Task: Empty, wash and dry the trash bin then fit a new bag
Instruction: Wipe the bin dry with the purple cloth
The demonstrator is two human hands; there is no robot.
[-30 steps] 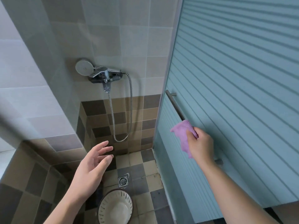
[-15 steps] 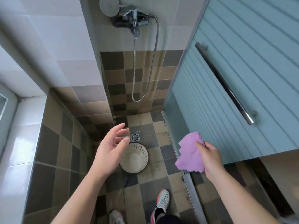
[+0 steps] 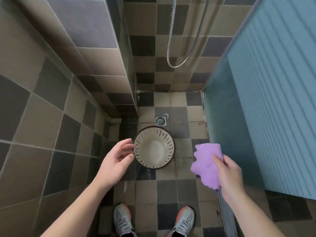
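A checkered brown-and-grey tiled floor (image 3: 181,189) is being viewed from directly above, enclosed by tiled walls at the left and rear and by a ribbed blue-green glass door (image 3: 273,103) at the right. A square metal floor drain (image 3: 160,120) is being shown just behind the trash bin (image 3: 154,147), and a looped metal shower hose (image 3: 179,62) is being seen hanging against the rear wall. Two grey sneakers with orange heels (image 3: 123,219) are being shown at the bottom edge. The trash bin is being seen standing upright on the floor between the hands: round, cream inside with a dark outer rim, slotted around its wall, its interior bare. The left hand (image 3: 113,162) is being held with fingers spread apart beside the bin's left rim; contact cannot be told. The right hand (image 3: 230,177) is being kept clamped on a purple cloth (image 3: 206,164), well right of the bin.
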